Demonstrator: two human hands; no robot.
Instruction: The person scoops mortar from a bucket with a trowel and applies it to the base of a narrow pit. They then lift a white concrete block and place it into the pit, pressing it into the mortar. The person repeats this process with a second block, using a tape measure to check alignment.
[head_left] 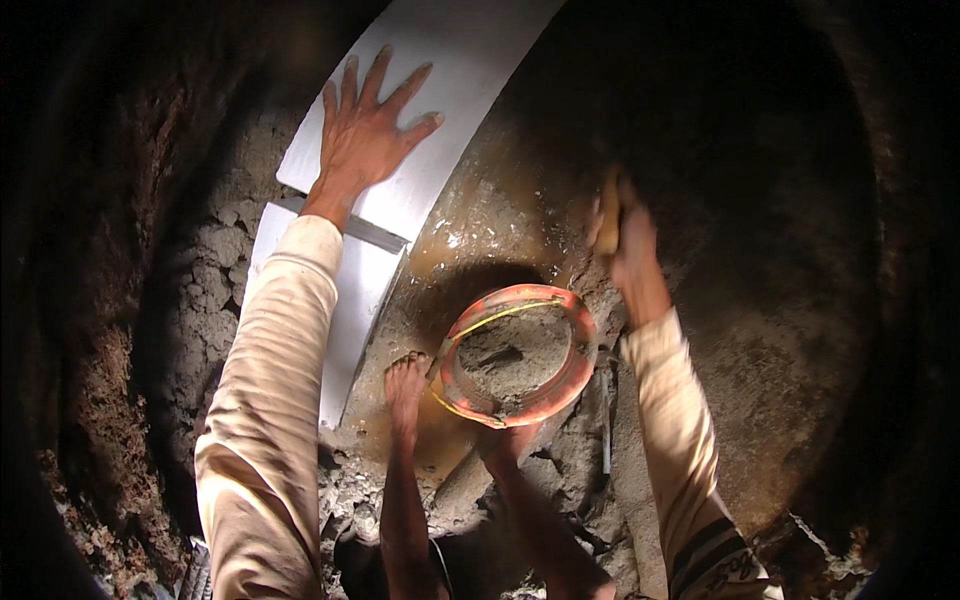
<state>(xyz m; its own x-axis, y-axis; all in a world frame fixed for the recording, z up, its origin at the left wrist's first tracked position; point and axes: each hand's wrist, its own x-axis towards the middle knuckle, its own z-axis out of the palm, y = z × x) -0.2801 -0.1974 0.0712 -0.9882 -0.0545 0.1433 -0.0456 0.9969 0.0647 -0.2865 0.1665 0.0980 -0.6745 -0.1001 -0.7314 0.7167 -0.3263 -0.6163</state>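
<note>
My left hand (368, 130) lies flat with its fingers spread on a large white slab (480, 60). A second white slab (350, 330) lies nearer, with a narrow dark gap between the two. To the right, my right hand (636, 245) is closed around a tan, handle-like piece (608, 215). Motion blurs it, and whatever may be at its end is lost in the dark. Between my forearms stands a round orange-red bucket (578, 385) with a yellow cord across its rim. Grey wet mortar (510, 355) fills part of it.
My bare foot (405, 385) is beside the bucket. A thin metal bar (606, 420) stands right of it. Broken grey rubble (350, 490) lies near my legs, and rough mortar (215, 270) runs along the slabs' left. Wet brown ground (490, 225) stretches into shadow.
</note>
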